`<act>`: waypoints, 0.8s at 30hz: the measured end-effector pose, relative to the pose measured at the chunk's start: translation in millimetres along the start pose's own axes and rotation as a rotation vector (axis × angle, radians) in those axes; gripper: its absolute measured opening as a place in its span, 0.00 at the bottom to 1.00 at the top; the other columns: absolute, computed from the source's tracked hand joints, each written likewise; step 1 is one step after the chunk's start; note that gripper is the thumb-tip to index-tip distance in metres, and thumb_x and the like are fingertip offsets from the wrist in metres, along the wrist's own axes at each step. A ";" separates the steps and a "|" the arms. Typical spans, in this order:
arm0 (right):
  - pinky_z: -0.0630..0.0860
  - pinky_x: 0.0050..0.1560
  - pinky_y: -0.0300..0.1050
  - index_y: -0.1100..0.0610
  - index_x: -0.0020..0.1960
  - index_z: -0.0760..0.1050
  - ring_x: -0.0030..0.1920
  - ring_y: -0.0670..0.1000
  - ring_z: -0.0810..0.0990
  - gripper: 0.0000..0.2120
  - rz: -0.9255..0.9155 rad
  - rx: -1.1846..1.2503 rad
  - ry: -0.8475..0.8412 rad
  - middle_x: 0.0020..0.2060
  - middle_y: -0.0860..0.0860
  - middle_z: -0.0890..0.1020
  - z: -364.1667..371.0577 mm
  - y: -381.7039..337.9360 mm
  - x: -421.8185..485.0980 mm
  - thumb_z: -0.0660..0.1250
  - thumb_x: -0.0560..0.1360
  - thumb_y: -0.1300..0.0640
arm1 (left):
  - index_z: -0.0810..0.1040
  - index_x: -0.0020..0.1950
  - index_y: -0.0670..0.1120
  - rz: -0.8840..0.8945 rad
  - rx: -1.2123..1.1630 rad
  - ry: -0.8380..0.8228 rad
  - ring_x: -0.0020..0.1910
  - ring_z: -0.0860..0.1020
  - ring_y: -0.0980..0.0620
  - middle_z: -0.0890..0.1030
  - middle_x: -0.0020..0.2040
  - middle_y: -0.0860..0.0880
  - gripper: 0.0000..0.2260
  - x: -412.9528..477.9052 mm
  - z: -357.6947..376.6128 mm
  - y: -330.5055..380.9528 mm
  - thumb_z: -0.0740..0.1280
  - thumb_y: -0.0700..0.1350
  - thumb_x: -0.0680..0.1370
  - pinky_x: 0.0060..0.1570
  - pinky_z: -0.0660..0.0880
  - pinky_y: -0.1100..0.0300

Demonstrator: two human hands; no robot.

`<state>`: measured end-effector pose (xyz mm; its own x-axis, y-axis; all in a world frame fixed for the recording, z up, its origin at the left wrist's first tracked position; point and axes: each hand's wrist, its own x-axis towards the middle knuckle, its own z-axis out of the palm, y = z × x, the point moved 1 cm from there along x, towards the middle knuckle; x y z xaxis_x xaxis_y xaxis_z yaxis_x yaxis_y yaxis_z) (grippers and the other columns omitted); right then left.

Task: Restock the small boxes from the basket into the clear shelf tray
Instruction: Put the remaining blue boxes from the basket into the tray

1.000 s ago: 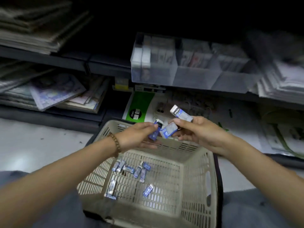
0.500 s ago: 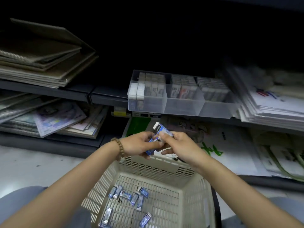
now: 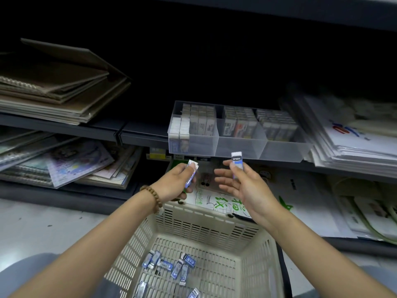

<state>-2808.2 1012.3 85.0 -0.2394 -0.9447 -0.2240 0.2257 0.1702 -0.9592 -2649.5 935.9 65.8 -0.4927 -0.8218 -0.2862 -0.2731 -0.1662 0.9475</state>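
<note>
My left hand point(image 3: 175, 182) grips a small blue-and-white box point(image 3: 191, 173), perhaps more than one, just below the clear shelf tray point(image 3: 240, 150). My right hand point(image 3: 242, 183) pinches one small box point(image 3: 237, 159) upright between thumb and forefinger, its top just under the tray's front wall. The tray has three compartments holding rows of upright boxes. Below my arms sits a beige slotted basket point(image 3: 206, 224) with several loose small boxes point(image 3: 169, 265) on its floor.
Brown notebooks point(image 3: 55, 87) are stacked on the shelf left of the tray, white packets point(image 3: 354, 134) on its right. The lower shelf holds colourful booklets point(image 3: 73, 162) and printed sheets point(image 3: 223, 203). Pale floor point(image 3: 43, 224) lies at the left.
My hands have separated, each now with a box, and risen toward the tray. The view has tilted up, so the tray sits nearer the middle.
</note>
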 end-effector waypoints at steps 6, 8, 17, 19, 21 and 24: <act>0.72 0.46 0.32 0.47 0.52 0.80 0.46 0.41 0.77 0.10 -0.070 -0.249 0.015 0.47 0.44 0.81 1.2 3.6 0.1 0.60 0.79 0.52 | 0.70 0.54 0.41 0.024 -0.341 -0.026 0.30 0.71 0.55 0.73 0.43 0.48 0.08 -3.4 14.2 9.3 0.55 0.44 0.81 0.26 0.71 0.67; 0.73 0.40 0.26 0.48 0.53 0.79 0.42 0.36 0.78 0.09 -0.104 -0.221 -0.017 0.45 0.44 0.83 1.2 2.4 -0.7 0.63 0.78 0.58 | 0.69 0.56 0.43 0.082 -0.241 -0.033 0.26 0.69 0.59 0.73 0.42 0.49 0.10 -5.7 15.0 9.4 0.55 0.47 0.81 0.24 0.68 0.68; 0.80 0.43 0.38 0.57 0.49 0.81 0.34 0.44 0.79 0.05 -0.033 0.003 -0.047 0.36 0.50 0.84 1.2 3.8 2.6 0.68 0.74 0.61 | 0.71 0.56 0.51 0.027 -0.088 -0.087 0.31 0.69 0.58 0.73 0.37 0.54 0.12 -4.2 22.5 -0.8 0.52 0.54 0.81 0.30 0.67 0.65; 0.80 0.42 0.36 0.59 0.50 0.81 0.34 0.43 0.80 0.06 -0.030 0.017 -0.034 0.36 0.51 0.84 0.8 4.7 3.4 0.68 0.73 0.61 | 0.71 0.60 0.51 0.020 -0.036 -0.119 0.35 0.72 0.57 0.74 0.41 0.54 0.17 -5.5 24.3 -1.5 0.52 0.59 0.79 0.34 0.70 0.64; 0.79 0.41 0.36 0.59 0.49 0.80 0.35 0.44 0.81 0.06 -0.035 0.027 -0.030 0.36 0.52 0.84 0.2 5.0 3.8 0.69 0.72 0.60 | 0.69 0.63 0.51 0.055 0.022 -0.161 0.36 0.72 0.59 0.73 0.41 0.55 0.20 -6.6 25.3 -1.3 0.55 0.61 0.77 0.37 0.71 0.64; 0.79 0.39 0.35 0.60 0.47 0.78 0.36 0.47 0.83 0.05 -0.048 0.045 -0.021 0.37 0.54 0.85 0.3 5.5 2.8 0.69 0.72 0.62 | 0.67 0.65 0.47 0.128 0.012 -0.231 0.31 0.70 0.63 0.70 0.38 0.55 0.17 -7.5 25.8 -0.2 0.61 0.51 0.78 0.34 0.70 0.68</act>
<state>-2807.3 1010.4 79.2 -0.2313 -0.9573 -0.1735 0.2564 0.1121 -0.9601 -2667.1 956.2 64.1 -0.6993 -0.6889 -0.1907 -0.2055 -0.0617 0.9767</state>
